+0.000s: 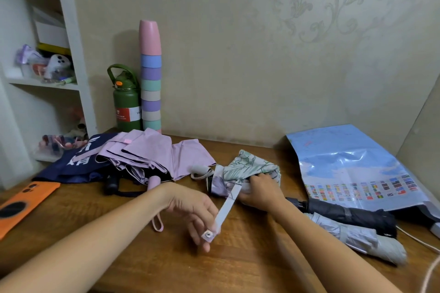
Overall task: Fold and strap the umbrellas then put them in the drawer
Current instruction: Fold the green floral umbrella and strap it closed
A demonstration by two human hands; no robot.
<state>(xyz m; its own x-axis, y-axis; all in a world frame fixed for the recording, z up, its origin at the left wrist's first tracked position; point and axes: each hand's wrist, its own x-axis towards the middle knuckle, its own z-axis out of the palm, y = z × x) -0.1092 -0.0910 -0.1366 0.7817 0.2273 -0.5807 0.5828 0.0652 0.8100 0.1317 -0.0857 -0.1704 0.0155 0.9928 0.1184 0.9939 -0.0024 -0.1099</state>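
A brown wooden table [238, 257] carries loose lilac [152, 157], navy [71, 166] and floral umbrellas [250, 166], strapped black [345, 214] and silver-grey ones [357, 238], an orange phone [21, 202], a glossy blue map [352, 169].

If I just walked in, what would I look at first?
Probably the two hands in the middle of the wooden table: the left hand pinches a pale strap pulled out from the flowery umbrella, which the right hand holds bunched. Then the tall stack of pastel cups against the wall, beside a green bottle.

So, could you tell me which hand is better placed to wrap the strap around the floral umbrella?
The left hand: it already pinches the strap near its snap, while the right hand grips the floral umbrella.
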